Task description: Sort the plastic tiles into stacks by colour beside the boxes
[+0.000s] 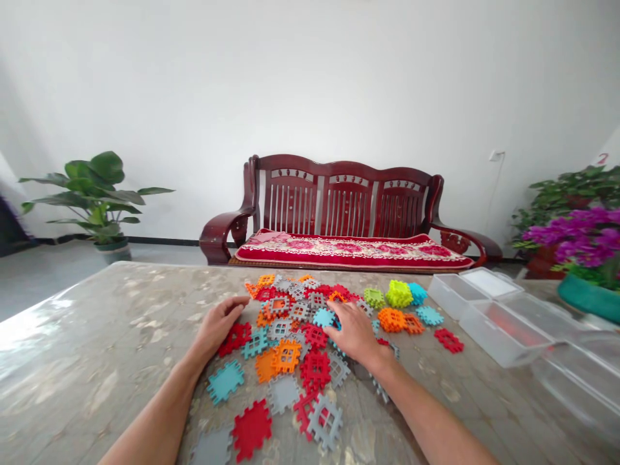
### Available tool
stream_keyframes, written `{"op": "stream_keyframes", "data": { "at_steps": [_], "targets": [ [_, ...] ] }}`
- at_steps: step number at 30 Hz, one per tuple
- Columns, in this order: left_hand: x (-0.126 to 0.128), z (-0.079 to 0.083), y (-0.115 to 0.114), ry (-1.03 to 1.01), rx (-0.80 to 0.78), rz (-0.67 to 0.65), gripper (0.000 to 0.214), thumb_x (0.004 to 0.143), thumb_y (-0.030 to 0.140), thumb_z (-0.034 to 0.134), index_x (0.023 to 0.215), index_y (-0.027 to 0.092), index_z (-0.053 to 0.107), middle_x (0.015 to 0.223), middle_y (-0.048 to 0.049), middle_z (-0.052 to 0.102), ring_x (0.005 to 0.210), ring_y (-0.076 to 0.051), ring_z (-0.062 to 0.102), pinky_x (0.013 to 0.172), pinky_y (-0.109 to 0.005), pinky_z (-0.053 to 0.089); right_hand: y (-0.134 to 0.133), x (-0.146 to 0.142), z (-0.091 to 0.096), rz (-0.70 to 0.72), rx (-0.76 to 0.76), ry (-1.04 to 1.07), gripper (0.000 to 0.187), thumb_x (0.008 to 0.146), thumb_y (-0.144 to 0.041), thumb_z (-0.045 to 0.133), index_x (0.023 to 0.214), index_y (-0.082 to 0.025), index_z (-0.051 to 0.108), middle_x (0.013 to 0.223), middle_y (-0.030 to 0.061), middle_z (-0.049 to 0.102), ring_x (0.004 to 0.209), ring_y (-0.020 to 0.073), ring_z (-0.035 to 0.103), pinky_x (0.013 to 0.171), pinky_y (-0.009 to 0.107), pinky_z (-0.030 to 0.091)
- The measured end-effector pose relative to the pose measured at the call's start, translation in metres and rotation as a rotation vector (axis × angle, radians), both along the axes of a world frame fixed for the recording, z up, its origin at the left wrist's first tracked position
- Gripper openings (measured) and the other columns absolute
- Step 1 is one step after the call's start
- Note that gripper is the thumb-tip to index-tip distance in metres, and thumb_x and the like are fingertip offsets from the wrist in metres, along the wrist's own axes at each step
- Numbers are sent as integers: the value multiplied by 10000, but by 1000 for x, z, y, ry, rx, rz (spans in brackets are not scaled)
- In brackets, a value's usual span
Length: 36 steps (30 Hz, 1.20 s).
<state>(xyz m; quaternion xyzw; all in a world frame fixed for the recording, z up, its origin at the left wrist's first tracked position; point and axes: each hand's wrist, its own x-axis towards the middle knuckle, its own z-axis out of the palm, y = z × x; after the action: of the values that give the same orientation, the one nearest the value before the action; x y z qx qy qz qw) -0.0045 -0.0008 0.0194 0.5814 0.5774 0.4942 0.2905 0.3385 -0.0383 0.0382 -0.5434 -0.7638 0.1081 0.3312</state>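
Observation:
Interlocking plastic tiles in red, grey, orange and blue lie in a loose pile, some solid and some with window openings. At its left edge, my left hand (223, 323) rests with fingers stretched toward the pile, beside a red tile (235, 339). My right hand (356, 328) is over the pile's right part, thumb and forefinger apart around the near edge of a light blue tile (323, 317); whether they touch it I cannot tell. Closer to me lie a solid red tile (252, 429), a teal tile (225, 381) and a grey window tile (325, 422).
Right of the pile sit a lime green stack (399, 294), an orange stack (391, 320), blue tiles (429, 315) and a lone red tile (449, 340). Clear plastic boxes (504, 336) stand at the table's right, near purple flowers (581, 236). A wooden bench (346, 194) stands behind.

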Motion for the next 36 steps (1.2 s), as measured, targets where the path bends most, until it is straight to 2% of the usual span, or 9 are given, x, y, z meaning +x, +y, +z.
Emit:
{"op": "stream_keyframes", "data": {
  "at_steps": [7, 10, 14, 18, 21, 25, 31, 34, 36],
  "targets": [
    [-1, -1, 0, 9, 6, -11, 487, 625, 591, 652, 908, 205, 745, 998, -89, 773, 972, -275, 696, 982, -429, 511, -6, 11, 12, -81, 123, -7, 463, 790, -352, 712, 1241, -266, 653, 1155, 80, 710, 1095, 286, 609, 1015, 441, 446],
    [-3, -4, 2, 25, 9, -12, 506, 627, 608, 653, 925, 209, 744, 1003, -79, 773, 985, -275, 692, 991, -421, 506, -3, 43, 19, -261, 309, 83, 482, 802, -391, 665, 1249, -211, 642, 1169, 105, 706, 1077, 272, 618, 997, 427, 455],
    [-7, -9, 6, 62, 8, -13, 524, 634, 624, 650, 947, 213, 742, 1036, -79, 770, 999, -279, 685, 1005, -422, 495, -4, 115, 17, -555, 474, 99, 512, 804, -468, 618, 1213, -161, 647, 1148, 139, 710, 1048, 287, 621, 976, 453, 459],
    [-8, -10, 7, 72, 10, -14, 520, 637, 617, 641, 957, 219, 739, 1031, -73, 771, 989, -277, 690, 995, -413, 504, -17, 179, 7, -854, 346, 34, 575, 788, -476, 620, 1261, -150, 619, 1114, 135, 731, 994, 302, 641, 907, 435, 481],
    [-6, -7, 6, 79, -1, -6, 500, 632, 600, 636, 945, 223, 736, 1018, -67, 774, 985, -278, 693, 995, -410, 507, -27, 200, 1, -976, 168, -78, 589, 799, -474, 618, 1306, -176, 592, 1119, 105, 736, 998, 315, 644, 876, 428, 481],
    [-6, -4, 5, 84, -14, -10, 494, 625, 585, 630, 940, 218, 732, 1021, -73, 773, 985, -280, 691, 1001, -418, 501, -29, 204, -4, -1003, 31, -198, 591, 825, -483, 594, 1337, -190, 566, 1126, 94, 733, 1015, 317, 641, 858, 416, 476],
    [-7, -8, 6, 97, -5, -11, 501, 639, 587, 623, 953, 213, 734, 1006, -73, 772, 976, -279, 691, 973, -419, 514, -28, 208, -11, -987, -25, -268, 579, 821, -466, 592, 1340, -211, 571, 1109, 99, 725, 989, 299, 644, 850, 412, 474],
    [-8, -11, 7, 93, 2, -11, 504, 648, 586, 622, 964, 209, 733, 1012, -74, 771, 983, -278, 691, 976, -416, 512, -29, 208, -11, -974, 36, -287, 533, 820, -438, 581, 1294, -199, 615, 1088, 127, 719, 986, 310, 628, 851, 434, 465],
    [-9, -13, 8, 79, -1, -15, 504, 649, 585, 625, 970, 211, 731, 1029, -75, 769, 997, -278, 691, 984, -412, 507, -28, 203, -10, -949, 192, -246, 462, 827, -402, 555, 1220, -181, 657, 1084, 139, 717, 1000, 313, 609, 872, 444, 454]
  ]
}}
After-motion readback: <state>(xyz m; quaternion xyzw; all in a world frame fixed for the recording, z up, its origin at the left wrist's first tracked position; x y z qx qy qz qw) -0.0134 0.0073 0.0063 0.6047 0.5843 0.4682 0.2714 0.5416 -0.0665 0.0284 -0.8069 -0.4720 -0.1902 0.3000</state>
